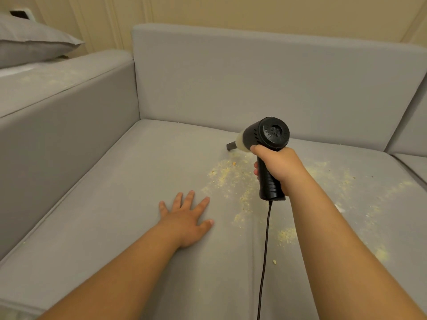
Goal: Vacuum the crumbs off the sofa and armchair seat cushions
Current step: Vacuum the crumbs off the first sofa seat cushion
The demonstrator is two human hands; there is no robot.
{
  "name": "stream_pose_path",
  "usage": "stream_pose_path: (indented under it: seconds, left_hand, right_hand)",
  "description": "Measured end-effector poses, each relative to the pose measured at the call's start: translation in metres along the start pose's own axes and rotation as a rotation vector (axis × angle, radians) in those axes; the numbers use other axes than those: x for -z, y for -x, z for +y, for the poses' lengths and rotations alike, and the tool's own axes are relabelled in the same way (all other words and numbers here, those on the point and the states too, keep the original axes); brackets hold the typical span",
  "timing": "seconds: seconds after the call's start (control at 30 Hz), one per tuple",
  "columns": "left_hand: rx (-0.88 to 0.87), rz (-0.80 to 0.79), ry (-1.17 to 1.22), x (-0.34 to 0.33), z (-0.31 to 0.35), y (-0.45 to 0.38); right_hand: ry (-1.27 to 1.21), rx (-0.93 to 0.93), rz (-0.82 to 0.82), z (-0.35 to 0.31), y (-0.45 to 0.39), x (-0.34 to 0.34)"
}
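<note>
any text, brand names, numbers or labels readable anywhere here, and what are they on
None can be read.
Handheld vacuum: the round back cap has moulded rings and slots, but no letters or logo legible.
Vacuum handle, gripped by the right hand: ribbed black plastic, no label visible.
Sofa seat cushion, under the flat left hand: plain grey fabric, no tag showing.
Pillow: plain, no print.

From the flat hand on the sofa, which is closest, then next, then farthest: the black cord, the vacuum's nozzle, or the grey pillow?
Measured from the left hand, in the head view:
1. The black cord, hanging just to its right.
2. The vacuum's nozzle, farther back on the seat cushion, ahead and right.
3. The grey pillow, far off at the upper left, beyond the armrest.
</note>
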State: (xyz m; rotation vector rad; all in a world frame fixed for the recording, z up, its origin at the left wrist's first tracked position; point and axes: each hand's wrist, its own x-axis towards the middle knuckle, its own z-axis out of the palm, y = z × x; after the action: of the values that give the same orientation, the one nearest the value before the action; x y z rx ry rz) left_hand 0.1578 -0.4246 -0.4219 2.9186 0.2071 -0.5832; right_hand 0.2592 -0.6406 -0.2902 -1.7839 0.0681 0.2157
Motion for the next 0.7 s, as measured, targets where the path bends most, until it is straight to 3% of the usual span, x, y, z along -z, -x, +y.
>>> stream_pose_path:
  seconds: [0.2, 0.7]
  left_hand:
    - [-0.001, -0.004, 0.001, 0.001, 0.001, 0.002]
    - [0.012, 0.020, -0.032, -0.003, 0.001, -0.003]
  right_hand:
    - [-0.028, 0.037, 0.160, 0.001, 0.011, 0.014]
    - [-0.031, 0.015, 0.112, 0.020, 0.022, 0.011]
